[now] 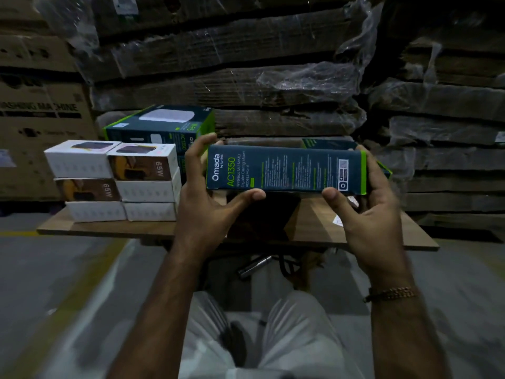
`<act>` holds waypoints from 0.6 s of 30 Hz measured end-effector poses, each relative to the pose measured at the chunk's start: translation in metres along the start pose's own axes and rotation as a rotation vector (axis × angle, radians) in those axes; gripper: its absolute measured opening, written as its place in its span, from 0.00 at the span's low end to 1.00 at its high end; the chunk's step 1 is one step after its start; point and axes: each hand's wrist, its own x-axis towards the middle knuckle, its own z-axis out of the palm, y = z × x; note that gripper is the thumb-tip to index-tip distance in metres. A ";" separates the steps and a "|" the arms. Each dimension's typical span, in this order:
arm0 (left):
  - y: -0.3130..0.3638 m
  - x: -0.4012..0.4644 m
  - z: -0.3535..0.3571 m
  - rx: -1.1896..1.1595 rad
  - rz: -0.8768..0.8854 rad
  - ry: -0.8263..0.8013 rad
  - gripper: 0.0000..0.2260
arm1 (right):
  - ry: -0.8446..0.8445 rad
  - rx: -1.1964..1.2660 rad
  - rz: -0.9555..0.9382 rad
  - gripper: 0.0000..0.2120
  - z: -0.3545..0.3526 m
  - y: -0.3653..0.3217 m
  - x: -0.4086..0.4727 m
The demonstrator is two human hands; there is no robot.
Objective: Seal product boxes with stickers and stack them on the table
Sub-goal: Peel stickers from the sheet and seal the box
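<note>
Item: Omada box [285, 168], dark blue with green edges, held level above the tabletop [382, 231]. Left hand [207, 198] gripped its left end, thumb beneath; right hand [371, 212] gripped its right end likewise. On the tabletop's left: white boxes [114, 181] stacked three high in two columns, a second Omada stack [161, 129] behind them.

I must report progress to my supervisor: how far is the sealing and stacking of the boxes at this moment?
Already stacked on the wooden table: small white boxes in two columns of three, and dark blue-green boxes behind them. In hand: the left hand and right hand hold another long dark blue-green Omada box above the table. Left: placing it on the stack. Whether it has a sticker cannot be seen.
</note>
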 end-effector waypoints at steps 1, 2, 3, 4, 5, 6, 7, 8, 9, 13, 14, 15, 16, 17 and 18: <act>0.001 0.000 0.001 0.006 0.015 0.012 0.48 | 0.005 -0.006 0.004 0.41 0.000 0.000 0.000; 0.002 0.000 0.001 0.032 0.041 0.021 0.48 | 0.010 -0.010 0.007 0.41 0.000 0.001 0.000; 0.003 0.001 0.000 0.074 0.070 0.029 0.47 | 0.017 -0.016 0.005 0.41 0.000 0.001 0.001; 0.005 0.002 0.000 0.109 0.086 0.038 0.45 | 0.026 -0.025 0.004 0.41 0.000 0.000 0.002; 0.006 0.003 0.001 0.129 0.082 0.051 0.43 | 0.040 -0.035 0.003 0.40 0.000 0.001 0.002; 0.007 0.002 0.002 0.137 0.067 0.064 0.42 | 0.058 -0.040 0.004 0.39 0.000 0.001 0.003; 0.009 0.002 0.005 0.145 0.053 0.081 0.41 | 0.094 -0.035 0.019 0.37 0.002 0.001 0.004; 0.010 0.000 0.009 0.155 0.047 0.098 0.41 | 0.145 -0.020 0.053 0.36 0.005 0.002 0.004; 0.010 -0.002 0.014 0.166 0.051 0.116 0.41 | 0.205 0.009 0.101 0.37 0.009 0.003 0.004; 0.009 -0.009 0.028 0.181 0.068 0.181 0.41 | 0.339 0.017 0.221 0.45 0.027 0.003 0.005; 0.007 -0.010 0.029 0.173 0.063 0.191 0.41 | 0.337 0.007 0.214 0.44 0.030 0.001 0.007; 0.006 -0.011 0.028 0.161 0.052 0.199 0.41 | 0.328 0.001 0.203 0.43 0.032 -0.002 0.009; 0.006 -0.011 0.027 0.145 0.041 0.204 0.41 | 0.320 -0.002 0.192 0.43 0.034 -0.005 0.010; 0.006 -0.011 0.025 0.135 0.031 0.203 0.41 | 0.314 -0.007 0.184 0.42 0.035 -0.005 0.012; 0.006 -0.009 0.023 0.132 0.025 0.195 0.40 | 0.313 -0.015 0.179 0.42 0.036 -0.005 0.013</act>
